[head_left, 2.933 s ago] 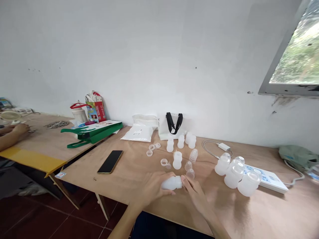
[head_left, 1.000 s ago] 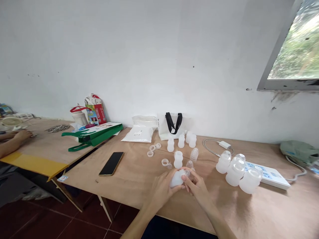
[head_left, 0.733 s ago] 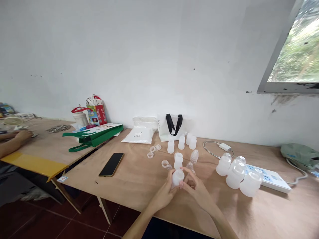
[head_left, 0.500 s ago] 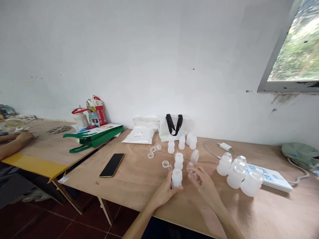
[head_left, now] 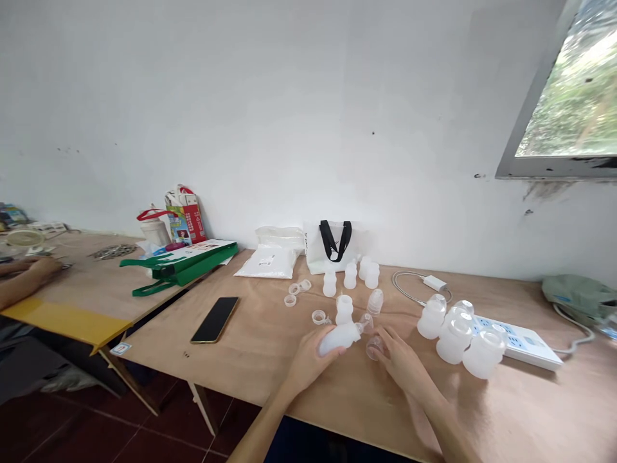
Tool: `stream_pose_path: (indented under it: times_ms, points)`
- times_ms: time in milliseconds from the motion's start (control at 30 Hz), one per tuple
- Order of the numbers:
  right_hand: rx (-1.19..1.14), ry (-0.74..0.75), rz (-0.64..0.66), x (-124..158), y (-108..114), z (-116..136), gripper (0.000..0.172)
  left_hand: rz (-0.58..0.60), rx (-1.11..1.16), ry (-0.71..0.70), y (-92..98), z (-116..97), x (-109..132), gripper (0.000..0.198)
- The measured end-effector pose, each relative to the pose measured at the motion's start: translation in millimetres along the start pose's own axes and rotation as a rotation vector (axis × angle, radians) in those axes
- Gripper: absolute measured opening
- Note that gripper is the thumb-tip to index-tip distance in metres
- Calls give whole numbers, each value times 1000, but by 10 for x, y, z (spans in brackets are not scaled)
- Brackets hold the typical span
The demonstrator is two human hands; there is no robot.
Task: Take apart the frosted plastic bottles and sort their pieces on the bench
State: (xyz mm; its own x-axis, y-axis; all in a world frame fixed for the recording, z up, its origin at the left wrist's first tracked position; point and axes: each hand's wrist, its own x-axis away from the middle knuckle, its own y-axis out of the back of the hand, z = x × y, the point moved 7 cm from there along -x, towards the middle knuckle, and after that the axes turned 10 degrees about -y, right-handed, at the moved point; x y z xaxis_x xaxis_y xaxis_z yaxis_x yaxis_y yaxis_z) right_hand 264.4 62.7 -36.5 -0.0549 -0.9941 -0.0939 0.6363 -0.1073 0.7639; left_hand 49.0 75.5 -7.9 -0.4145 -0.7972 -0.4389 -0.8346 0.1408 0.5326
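A frosted white baby bottle (head_left: 339, 339) lies tilted in my left hand (head_left: 308, 361), its neck pointing right. My fingers are wrapped around its body. My right hand (head_left: 401, 361) grips a clear dome-shaped bottle cap (head_left: 373, 348) just right of the bottle's neck, a small gap apart from it. Between the hands, another small clear piece (head_left: 367, 323) stands near the bottle's mouth. Directly behind the held bottle stands another frosted bottle (head_left: 344, 307). A clear screw ring (head_left: 319, 316) lies by my left fingertips, and a ribbed clear cap (head_left: 375, 300) stands farther back.
Several assembled bottles (head_left: 454, 334) stand at right by a white power strip (head_left: 518, 344). More bottles (head_left: 350, 275) stand before a white bag (head_left: 315, 257). A phone (head_left: 215, 319) and loose rings (head_left: 290, 300) lie left. A co-worker's hand (head_left: 45, 267) rests on the far-left table.
The bottle in my left hand has tipped from upright to leaning, its neck swinging right. My right hand has drawn slightly lower and right with the clear cap.
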Motion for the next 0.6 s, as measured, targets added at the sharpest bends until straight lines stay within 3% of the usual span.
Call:
stream_pose_path:
  times_ms: [100, 267, 367, 500, 600]
  points:
    - [-132, -1, -28, -12, 104, 17, 24, -76, -23, 16, 202, 10, -20, 41]
    - [-605, -46, -122, 47, 443, 73, 44, -123, 39, 39, 445, -32, 13, 43]
    - [-733, -25, -70, 120, 475, 193, 46, -78, 60, 26, 442, -132, 26, 43]
    - [-765, 40, 120, 198, 297, 411, 44, -10, 72, -5, 343, -291, 26, 42]
    - [-764, 46, 174, 223, 230, 491, 44, 18, 63, 6, 302, -341, 33, 43]
